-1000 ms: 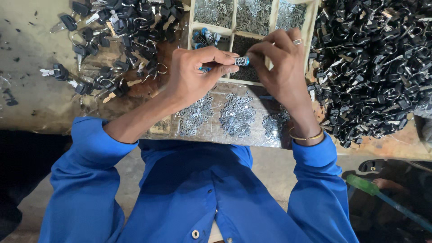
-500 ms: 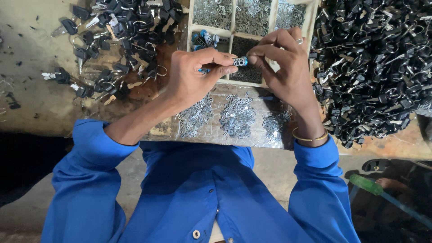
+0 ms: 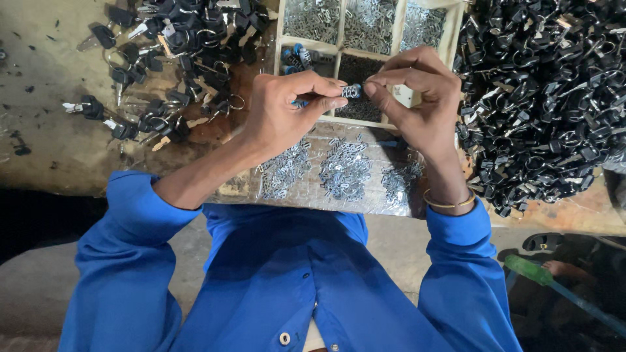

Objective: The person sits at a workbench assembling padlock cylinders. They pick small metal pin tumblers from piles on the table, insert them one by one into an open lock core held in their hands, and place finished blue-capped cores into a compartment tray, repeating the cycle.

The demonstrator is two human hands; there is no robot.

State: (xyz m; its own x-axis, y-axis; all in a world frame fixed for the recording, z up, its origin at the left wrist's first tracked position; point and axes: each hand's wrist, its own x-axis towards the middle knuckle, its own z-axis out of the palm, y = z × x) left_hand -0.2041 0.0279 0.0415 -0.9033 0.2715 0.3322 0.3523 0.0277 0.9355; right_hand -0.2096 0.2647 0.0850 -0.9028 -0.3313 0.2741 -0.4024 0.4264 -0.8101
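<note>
Nearest the camera is a blue shirt (image 3: 287,280) with rolled sleeves, and a thin gold bangle (image 3: 448,203) circles the right wrist. Just past the chest, at the near edge of the worktop (image 3: 59,150), three small heaps of tiny metal pieces (image 3: 344,171) lie on a shiny sheet.

Above them both hands meet. The left hand (image 3: 283,111) has its grip pinched on a small blue-handled tool (image 3: 301,102), thumb and forefinger closed around it. The right hand (image 3: 420,104) pinches a small metal lock barrel (image 3: 352,90) between thumb and fingertips, so the barrel sits between the two hands, held just above the dark middle cell of a wooden tray (image 3: 456,29).

Farther off, the tray's upper cells hold more silvery bits. At 10 o'clock from the hands lies a scatter of black-headed keys (image 3: 169,58) on rings; at 2 o'clock a large heap of black parts (image 3: 554,98) covers the worktop.
</note>
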